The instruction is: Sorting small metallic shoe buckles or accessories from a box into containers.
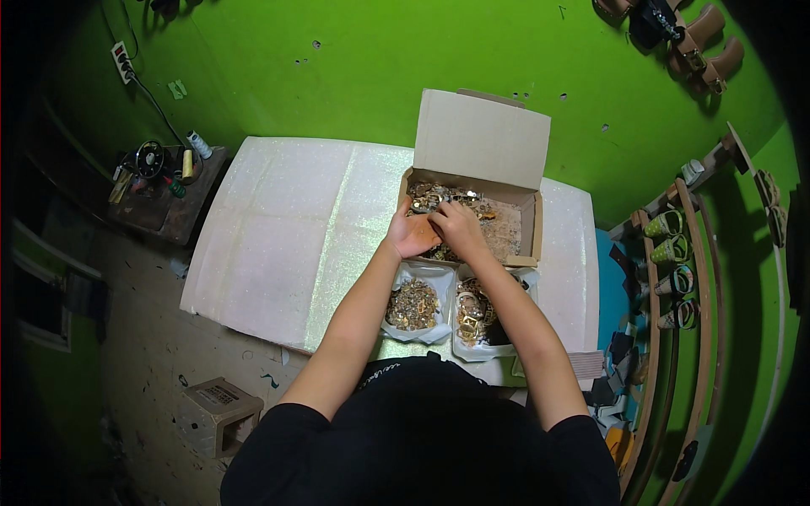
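My left hand (pixel 412 235) is palm up with its fingers stretched out, over the near left side of an open cardboard box (pixel 527 226). Close beside it, my right hand (pixel 458 228) has its fingers bent together by the left palm. What those fingers hold, if anything, is too small to make out. Inside the box lie heaped small metal fittings (pixel 430 196), gold and silver, mostly toward the left. In front stand two plastic-lined containers: the left one (pixel 439 333) holds small mixed metal pieces (pixel 413 305), the right one (pixel 472 351) larger gold buckles (pixel 469 315), partly hidden by my right forearm.
The box and containers stand on a table with a shiny whitish cover (pixel 270 219). A dark side table (pixel 152 211) with thread spools is at the left. Shoes hang on a wooden rack (pixel 685 244) at the right. A carton (pixel 219 413) sits on the floor.
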`<control>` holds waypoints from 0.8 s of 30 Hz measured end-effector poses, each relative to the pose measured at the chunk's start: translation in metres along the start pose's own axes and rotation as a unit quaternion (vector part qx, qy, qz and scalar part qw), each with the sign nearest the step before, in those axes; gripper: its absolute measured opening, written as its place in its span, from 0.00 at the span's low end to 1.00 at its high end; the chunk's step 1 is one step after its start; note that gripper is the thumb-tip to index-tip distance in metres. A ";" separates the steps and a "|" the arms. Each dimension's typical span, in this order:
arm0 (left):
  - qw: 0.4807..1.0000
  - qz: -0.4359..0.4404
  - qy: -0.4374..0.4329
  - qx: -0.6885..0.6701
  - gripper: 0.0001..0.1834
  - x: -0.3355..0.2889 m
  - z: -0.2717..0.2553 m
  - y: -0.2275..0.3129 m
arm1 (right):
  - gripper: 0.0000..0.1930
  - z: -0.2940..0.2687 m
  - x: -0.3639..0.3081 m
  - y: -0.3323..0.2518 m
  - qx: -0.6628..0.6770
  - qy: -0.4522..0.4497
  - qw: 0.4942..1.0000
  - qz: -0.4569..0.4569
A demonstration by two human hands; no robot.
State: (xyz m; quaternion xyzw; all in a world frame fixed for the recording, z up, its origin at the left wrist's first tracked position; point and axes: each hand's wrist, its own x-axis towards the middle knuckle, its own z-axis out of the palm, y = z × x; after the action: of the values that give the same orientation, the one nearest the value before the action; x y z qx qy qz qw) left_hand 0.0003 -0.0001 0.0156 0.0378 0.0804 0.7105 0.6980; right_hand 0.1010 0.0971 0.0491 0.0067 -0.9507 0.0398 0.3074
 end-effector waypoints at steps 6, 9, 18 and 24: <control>1.000 0.001 -0.020 -0.004 0.45 0.002 -0.006 0.000 | 0.04 0.001 -0.003 0.003 -0.019 -0.007 0.999 -0.037; 1.000 0.008 -0.019 -0.004 0.46 0.004 -0.013 0.001 | 0.05 -0.004 -0.001 -0.003 0.042 0.010 0.998 0.040; 1.000 0.021 0.009 0.008 0.47 0.002 -0.010 0.003 | 0.07 -0.003 0.002 -0.017 0.134 -0.030 0.990 0.042; 0.999 0.022 0.001 0.029 0.49 0.000 -0.009 0.003 | 0.06 0.004 0.002 -0.023 0.069 -0.017 0.997 0.001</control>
State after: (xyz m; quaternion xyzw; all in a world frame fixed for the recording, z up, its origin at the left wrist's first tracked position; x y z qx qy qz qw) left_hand -0.0040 -0.0004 0.0077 0.0587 0.1005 0.7234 0.6806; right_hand 0.0979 0.0741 0.0485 0.0276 -0.9507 0.1058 0.2902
